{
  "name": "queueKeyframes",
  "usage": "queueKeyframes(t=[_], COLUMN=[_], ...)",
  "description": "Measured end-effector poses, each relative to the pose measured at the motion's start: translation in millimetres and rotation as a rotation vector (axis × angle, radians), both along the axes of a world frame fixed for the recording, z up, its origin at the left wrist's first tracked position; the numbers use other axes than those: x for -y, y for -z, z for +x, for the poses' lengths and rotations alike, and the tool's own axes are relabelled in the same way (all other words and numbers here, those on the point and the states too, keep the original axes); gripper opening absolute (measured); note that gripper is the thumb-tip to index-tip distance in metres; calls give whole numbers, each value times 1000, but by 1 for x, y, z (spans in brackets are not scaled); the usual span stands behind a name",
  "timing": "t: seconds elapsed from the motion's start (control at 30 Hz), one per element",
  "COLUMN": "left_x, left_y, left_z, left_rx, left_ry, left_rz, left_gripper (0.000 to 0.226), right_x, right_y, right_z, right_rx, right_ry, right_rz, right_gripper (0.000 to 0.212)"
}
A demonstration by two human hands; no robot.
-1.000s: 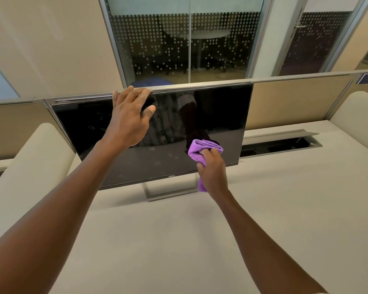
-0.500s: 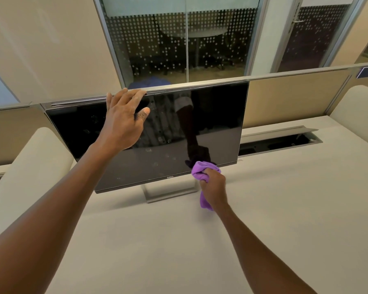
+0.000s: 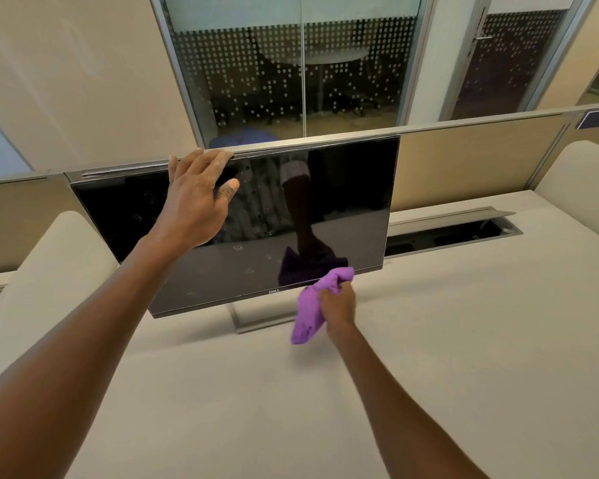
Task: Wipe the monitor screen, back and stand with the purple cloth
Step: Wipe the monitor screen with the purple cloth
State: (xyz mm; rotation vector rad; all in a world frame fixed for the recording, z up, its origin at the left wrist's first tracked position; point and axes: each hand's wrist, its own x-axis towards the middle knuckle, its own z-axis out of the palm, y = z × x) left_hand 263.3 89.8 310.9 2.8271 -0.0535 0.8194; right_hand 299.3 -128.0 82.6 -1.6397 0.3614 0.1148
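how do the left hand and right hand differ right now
The left hand is up at the monitor top edge with fingers straight; the right hand is low by the bottom bezel. The left holds nothing; the right grips the purple cloth. Both are at the monitor.

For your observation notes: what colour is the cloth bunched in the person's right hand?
Purple. The cloth, gripped in the right hand, shows clearly in the head view, at the monitor's lower edge.
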Motion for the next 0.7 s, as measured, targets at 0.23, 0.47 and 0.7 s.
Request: queueKeyframes(t=[0.23, 0.47, 0.7], left_x=[-1, -3, -3], left_y=[-2, 0, 1], left_z=[-1, 1, 1], left_rx=[-17, -3, -13], left_ry=[3, 11, 5], left_rz=[17, 15, 9], left_gripper=[49, 49, 50], right_x=[-33, 45, 95], right_y=[-5, -19, -23], right_z=[-16, 25, 52], right_rx=[-343, -296, -172], right_ry=[-28, 123, 140], right_rz=[808, 687, 285], right_gripper=[44, 43, 38])
